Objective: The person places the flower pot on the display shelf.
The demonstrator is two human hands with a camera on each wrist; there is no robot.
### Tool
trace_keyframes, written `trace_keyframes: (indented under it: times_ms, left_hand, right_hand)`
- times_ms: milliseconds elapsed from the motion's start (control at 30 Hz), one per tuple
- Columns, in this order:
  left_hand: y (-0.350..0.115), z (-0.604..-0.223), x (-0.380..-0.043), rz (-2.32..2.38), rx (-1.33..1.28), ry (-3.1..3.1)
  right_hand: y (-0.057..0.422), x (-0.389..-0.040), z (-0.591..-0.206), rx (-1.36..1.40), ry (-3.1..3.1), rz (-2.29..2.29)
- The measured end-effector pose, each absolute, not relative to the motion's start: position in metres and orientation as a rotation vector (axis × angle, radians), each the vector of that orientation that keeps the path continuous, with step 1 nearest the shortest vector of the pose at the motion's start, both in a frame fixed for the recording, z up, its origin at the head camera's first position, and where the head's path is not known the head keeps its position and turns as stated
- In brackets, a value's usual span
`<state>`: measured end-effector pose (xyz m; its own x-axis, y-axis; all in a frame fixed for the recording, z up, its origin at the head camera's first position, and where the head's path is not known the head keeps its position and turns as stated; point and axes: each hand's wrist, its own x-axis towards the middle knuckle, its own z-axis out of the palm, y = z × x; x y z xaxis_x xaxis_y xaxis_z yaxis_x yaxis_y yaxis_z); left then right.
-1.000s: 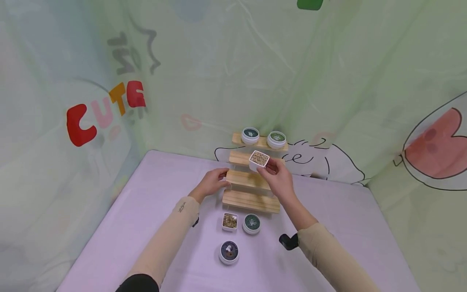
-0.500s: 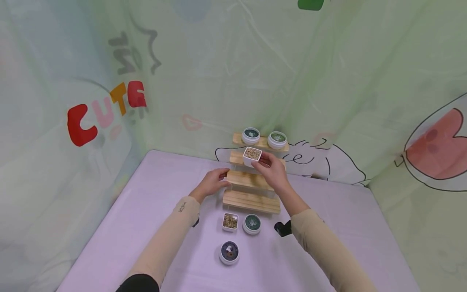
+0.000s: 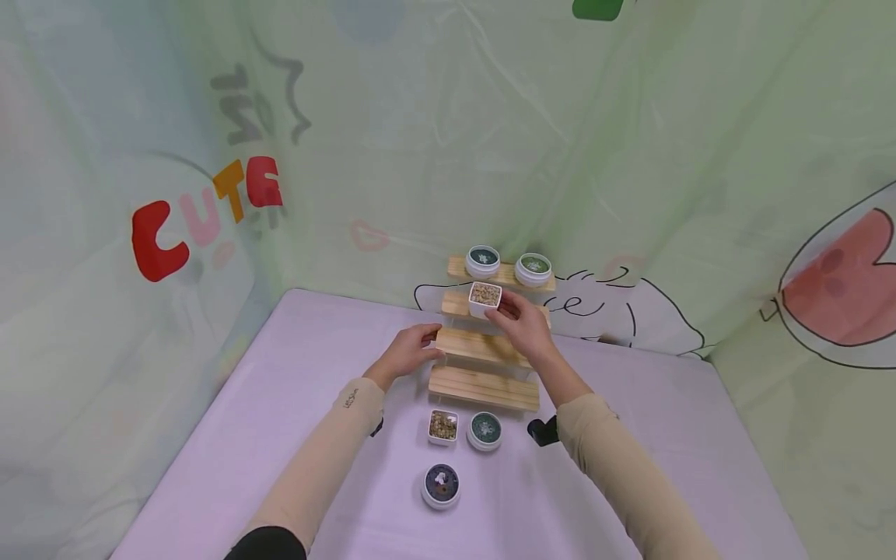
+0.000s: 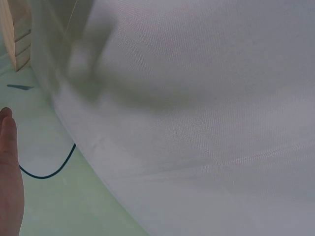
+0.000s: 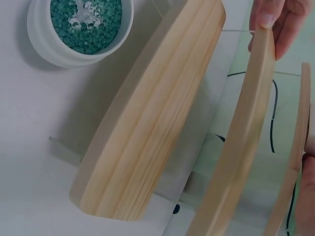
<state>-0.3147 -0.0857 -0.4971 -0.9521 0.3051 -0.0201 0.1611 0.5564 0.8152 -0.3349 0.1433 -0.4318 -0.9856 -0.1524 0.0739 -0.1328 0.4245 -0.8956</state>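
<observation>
A stepped wooden display stand [image 3: 483,386] with several tiers stands at the back of the table. My left hand [image 3: 406,354] grips the left end of its second tier from the front; in the right wrist view the thumb [image 5: 267,18] lies on the board's edge. At the third tier [image 3: 455,303], my right hand [image 3: 521,323] holds a small white square pot [image 3: 484,299] of tan pebbles by its right side. Whether that pot touches the board cannot be told. On the top tier sit two round white pots, one dark teal [image 3: 482,262], one green [image 3: 533,268].
On the lilac-covered table [image 3: 336,482], before the stand, are a square pot of brown pebbles [image 3: 443,427], a round pot with teal granules [image 3: 484,431] and a round dark-filled pot [image 3: 441,486]. A printed curtain [image 3: 420,140] hangs close behind the stand.
My right hand has carried the square pot a little left and back over the third tier, where it is now nearly still. The left hand has stayed on the stand.
</observation>
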Motion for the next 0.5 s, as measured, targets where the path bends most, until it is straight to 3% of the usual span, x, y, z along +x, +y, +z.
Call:
trace_keyframes:
  times_ms: [500]
  left_hand:
    - [-0.0857, -0.4954, -0.3141, 1.348, 0.391, 2.627]
  right_hand:
    - [0.1451, -0.3375, -0.4328, -0.325, 2.633, -1.679]
